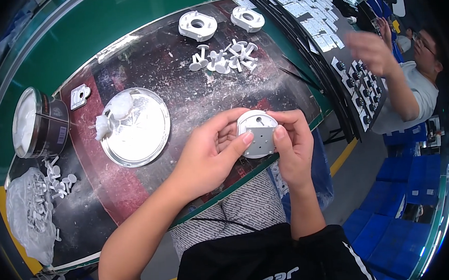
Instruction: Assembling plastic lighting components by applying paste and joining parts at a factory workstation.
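Between my two hands, over the near edge of the workbench, is a round white plastic housing (255, 118) with a square grey plate (260, 141) set on its face. My left hand (212, 146) grips its left side, the thumb pressed on the grey plate. From the other side my right hand (293, 140) holds it, thumb on the plate's right edge and fingers behind the rim. Past my hands lies a loose pile of white plastic pins with round flat heads (222, 66). Two white ring-shaped housings (197, 26) stand farther back.
A silver lid (146, 140) with a whitish lump (122, 106) lies left, near an open tin (51, 126) and a small white bracket (80, 96). A plastic bag of pins (29, 216) sits front left. At right, a co-worker's hand (372, 51) moves above trays of parts (359, 91).
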Demonstrator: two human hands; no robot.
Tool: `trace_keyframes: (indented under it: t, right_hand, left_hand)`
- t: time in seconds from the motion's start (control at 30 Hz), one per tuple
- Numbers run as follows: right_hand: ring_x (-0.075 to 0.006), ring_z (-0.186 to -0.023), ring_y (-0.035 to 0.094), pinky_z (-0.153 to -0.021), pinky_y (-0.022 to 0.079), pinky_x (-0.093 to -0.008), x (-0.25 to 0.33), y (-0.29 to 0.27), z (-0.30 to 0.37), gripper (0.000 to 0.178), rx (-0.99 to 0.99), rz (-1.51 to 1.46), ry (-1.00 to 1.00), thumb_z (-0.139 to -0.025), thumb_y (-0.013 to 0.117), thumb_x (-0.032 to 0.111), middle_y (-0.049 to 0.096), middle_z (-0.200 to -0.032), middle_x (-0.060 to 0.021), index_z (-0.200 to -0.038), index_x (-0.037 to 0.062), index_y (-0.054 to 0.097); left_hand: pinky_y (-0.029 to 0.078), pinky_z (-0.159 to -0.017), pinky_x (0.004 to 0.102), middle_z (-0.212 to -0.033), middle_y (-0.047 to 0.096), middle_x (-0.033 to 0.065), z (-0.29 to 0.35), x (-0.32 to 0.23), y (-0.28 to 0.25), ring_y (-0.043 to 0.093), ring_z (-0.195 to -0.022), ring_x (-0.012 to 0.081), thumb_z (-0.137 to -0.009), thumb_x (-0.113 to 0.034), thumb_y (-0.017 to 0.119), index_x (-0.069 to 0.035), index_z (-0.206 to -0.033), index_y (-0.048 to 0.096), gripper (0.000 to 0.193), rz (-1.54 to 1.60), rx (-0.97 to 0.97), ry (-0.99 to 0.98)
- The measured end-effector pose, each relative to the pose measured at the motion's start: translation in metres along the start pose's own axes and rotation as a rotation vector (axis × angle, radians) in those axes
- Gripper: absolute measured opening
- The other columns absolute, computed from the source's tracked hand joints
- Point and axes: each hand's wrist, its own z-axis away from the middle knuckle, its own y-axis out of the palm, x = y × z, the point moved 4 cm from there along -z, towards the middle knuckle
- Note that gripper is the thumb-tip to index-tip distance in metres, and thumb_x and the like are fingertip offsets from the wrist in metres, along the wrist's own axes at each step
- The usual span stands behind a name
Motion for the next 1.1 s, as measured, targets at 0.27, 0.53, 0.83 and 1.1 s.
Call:
trace_keyframes:
  t: [0.27, 0.53, 0.83, 1.1]
  right_hand:
    - [-0.0127, -0.107, 0.065, -0.095, 0.051, -0.027, 0.002, -0.003, -0.002, 0.025, -0.014, 0.029, 0.046, -0.107, 0.059, 0.012, 0.069, -0.118, -0.0121, -0.127, -0.0031, 0.058]
    - [-0.0126, -0.105, 0.066, -0.094, 0.052, -0.0273, -0.004, -0.014, -0.005, 0.029, 0.032, -0.042, 0.097, -0.106, 0.061, 0.011, 0.069, -0.116, -0.0115, -0.131, -0.0039, 0.056]
    - [-0.0066, -0.094, 0.063, -0.073, 0.048, -0.0186, 0.003, -0.012, -0.01, 0.042, 0.042, -0.135, 0.145, -0.1, 0.065, 0.01, 0.069, -0.113, -0.0087, -0.138, -0.0017, 0.053]
    - [-0.0018, -0.078, 0.057, -0.061, 0.041, -0.0163, 0.003, -0.011, -0.013, 0.038, 0.138, 0.08, 0.259, -0.1, 0.066, 0.019, 0.07, -0.103, -0.0008, -0.135, 0.004, 0.058]
  left_hand:
    - [0.054, -0.096, 0.0257, -0.119, 0.069, 0.0109, -0.003, 0.001, 0.0, 0.067, -0.109, 0.012, -0.103, -0.009, 0.066, 0.005, -0.143, 0.051, 0.045, 0.03, 0.012, -0.018]
    - [0.055, -0.091, 0.025, -0.112, 0.07, 0.0093, -0.004, -0.002, -0.001, 0.067, -0.102, 0.0103, -0.1, -0.006, 0.069, -0.003, -0.145, 0.049, 0.049, 0.058, 0.032, 0.047]
    - [0.056, -0.092, 0.0283, -0.124, 0.057, 0.0117, -0.003, -0.005, 0.004, 0.063, -0.108, 0.0172, -0.08, -0.014, 0.09, -0.01, -0.152, 0.049, 0.083, -0.221, 0.043, 0.149]
    - [0.054, -0.1, 0.0405, -0.136, 0.058, 0.0185, 0.006, -0.006, 0.004, 0.062, -0.124, 0.0349, -0.071, -0.02, 0.093, -0.003, -0.143, 0.054, 0.084, -0.656, -0.128, 0.431]
